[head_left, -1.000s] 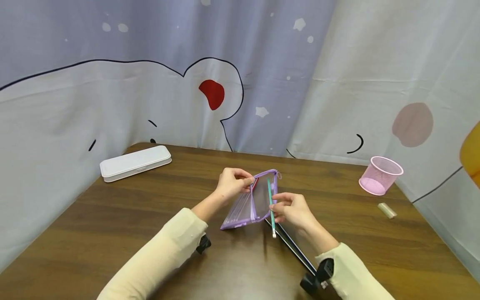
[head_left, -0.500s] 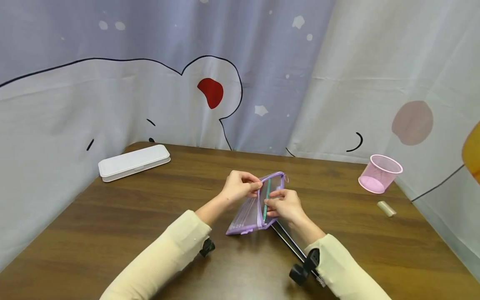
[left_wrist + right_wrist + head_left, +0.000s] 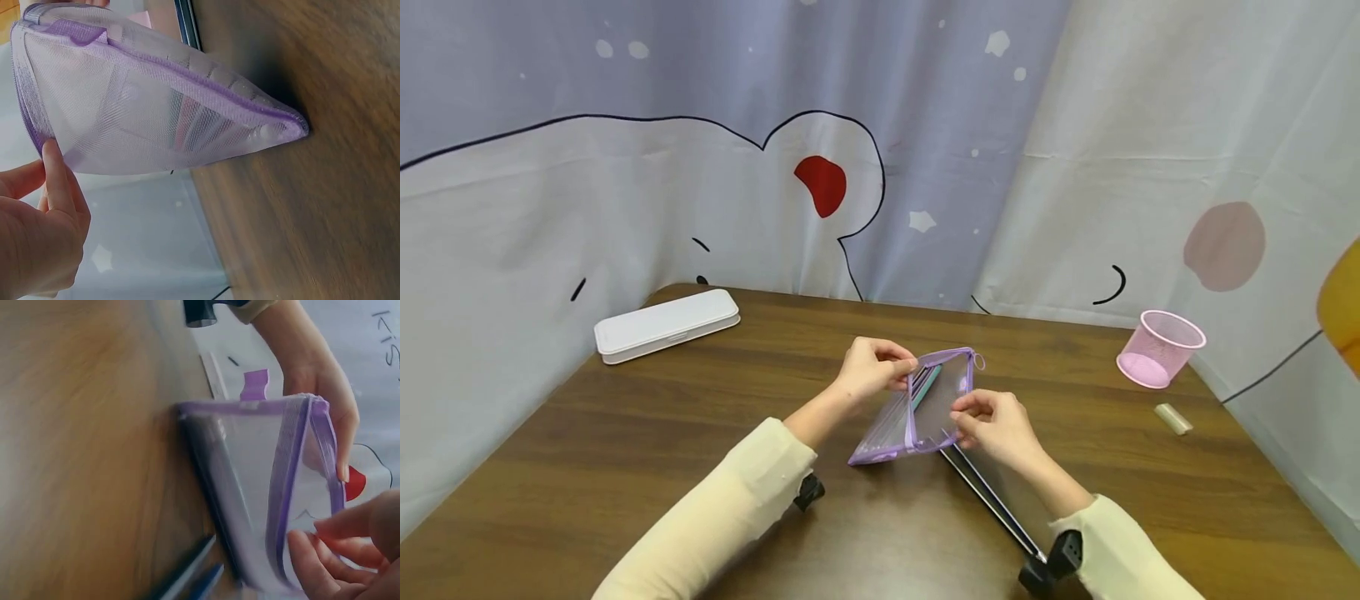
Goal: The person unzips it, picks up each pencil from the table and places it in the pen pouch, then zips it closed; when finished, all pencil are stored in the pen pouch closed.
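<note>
A purple-edged mesh zip pouch [image 3: 887, 429] is tilted up over the table, its mouth spread toward the right. My left hand [image 3: 868, 368] pinches the upper rim of that mouth between thumb and fingers. Inside lies a teal pencil [image 3: 927, 387] among other slim sticks, seen faintly through the mesh in the left wrist view. At the mouth's right side is my right hand [image 3: 994, 423], fingers loosely bent with nothing visible between them. Below the pouch, a few dark pencils [image 3: 988, 498] lie on the table, partly hidden by the right wrist camera.
A white pencil box [image 3: 666, 325] lies at the table's back left. On the right stand a pink mesh pen cup [image 3: 1159, 350] and, nearer, a small pale eraser-like block [image 3: 1173, 419]. A printed curtain [image 3: 955, 167] hangs behind the wooden table [image 3: 715, 400].
The teal pencil has gone from my right hand's grip into the pouch and now leans left inside it. My right hand has drawn back slightly right. The left hand keeps its pinch.
</note>
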Motion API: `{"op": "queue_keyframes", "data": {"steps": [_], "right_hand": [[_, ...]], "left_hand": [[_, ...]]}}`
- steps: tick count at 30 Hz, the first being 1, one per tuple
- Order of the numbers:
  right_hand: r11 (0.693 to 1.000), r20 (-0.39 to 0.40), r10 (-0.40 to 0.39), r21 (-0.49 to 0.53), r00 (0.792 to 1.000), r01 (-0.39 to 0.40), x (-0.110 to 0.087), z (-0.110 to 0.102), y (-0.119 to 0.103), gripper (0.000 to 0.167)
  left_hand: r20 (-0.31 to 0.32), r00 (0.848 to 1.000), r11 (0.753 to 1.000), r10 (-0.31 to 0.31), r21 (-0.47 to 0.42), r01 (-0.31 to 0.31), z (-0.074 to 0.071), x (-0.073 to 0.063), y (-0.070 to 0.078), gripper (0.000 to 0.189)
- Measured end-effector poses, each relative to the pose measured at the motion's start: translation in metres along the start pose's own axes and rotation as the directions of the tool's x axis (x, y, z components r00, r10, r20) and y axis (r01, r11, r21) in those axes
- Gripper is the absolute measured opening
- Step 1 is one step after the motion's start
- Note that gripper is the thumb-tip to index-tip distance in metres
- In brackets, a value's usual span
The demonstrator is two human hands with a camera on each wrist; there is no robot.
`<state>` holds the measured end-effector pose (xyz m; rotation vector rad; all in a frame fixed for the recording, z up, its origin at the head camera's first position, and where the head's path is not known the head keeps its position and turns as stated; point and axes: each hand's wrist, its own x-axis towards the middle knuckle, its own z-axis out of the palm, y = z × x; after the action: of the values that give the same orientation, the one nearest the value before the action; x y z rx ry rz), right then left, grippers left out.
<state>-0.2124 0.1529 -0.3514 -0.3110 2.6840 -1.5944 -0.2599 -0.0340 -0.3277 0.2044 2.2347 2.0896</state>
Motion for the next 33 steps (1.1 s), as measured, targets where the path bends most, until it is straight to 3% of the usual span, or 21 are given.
{"op": "queue_keyframes", "data": {"steps": [3, 5, 8, 10, 15, 23, 28, 33], "right_hand": [[0.973, 0.076, -0.085, -0.207, 0.993, 0.099, -0.014, -0.012, 0.007, 0.008], [0.910, 0.150, -0.138, -0.372, 0.979, 0.185, -0.024, -0.019, 0.013, 0.006], [0.784, 0.246, -0.181, -0.548, 0.952, 0.291, -0.039, -0.026, 0.020, 0.009], [0.742, 0.278, -0.177, -0.592, 0.944, 0.313, -0.048, -0.028, 0.024, 0.011], [0.731, 0.281, -0.128, -0.621, 0.951, 0.282, -0.061, -0.028, 0.025, 0.012], [0.688, 0.165, -0.087, -0.703, 0.982, 0.179, -0.067, -0.017, 0.021, 0.017], [0.715, 0.121, -0.097, -0.682, 0.988, 0.154, -0.066, -0.021, 0.025, 0.017], [0.791, 0.091, -0.045, -0.605, 0.995, 0.091, -0.062, -0.030, 0.026, 0.018]], "left_hand": [[-0.011, 1.000, 1.000, -0.008, -0.003, 0.008, -0.004, 0.001, 0.001, 0.015], [-0.018, 1.000, 1.000, -0.011, -0.001, 0.011, -0.005, 0.002, 0.001, 0.015], [-0.023, 1.000, 1.000, -0.014, 0.007, 0.015, -0.007, 0.004, 0.000, 0.015], [-0.019, 1.000, 1.000, -0.017, 0.012, 0.017, -0.008, 0.004, -0.001, 0.015], [-0.016, 1.000, 1.000, -0.022, 0.010, 0.022, -0.007, 0.005, -0.002, 0.015], [-0.017, 1.000, 1.000, -0.022, -0.003, 0.022, -0.007, 0.006, -0.001, 0.015], [-0.013, 1.000, 1.000, -0.021, -0.006, 0.021, -0.008, 0.005, 0.000, 0.015], [-0.026, 0.999, 1.000, -0.026, 0.000, 0.026, -0.009, 0.005, 0.000, 0.014]]}}
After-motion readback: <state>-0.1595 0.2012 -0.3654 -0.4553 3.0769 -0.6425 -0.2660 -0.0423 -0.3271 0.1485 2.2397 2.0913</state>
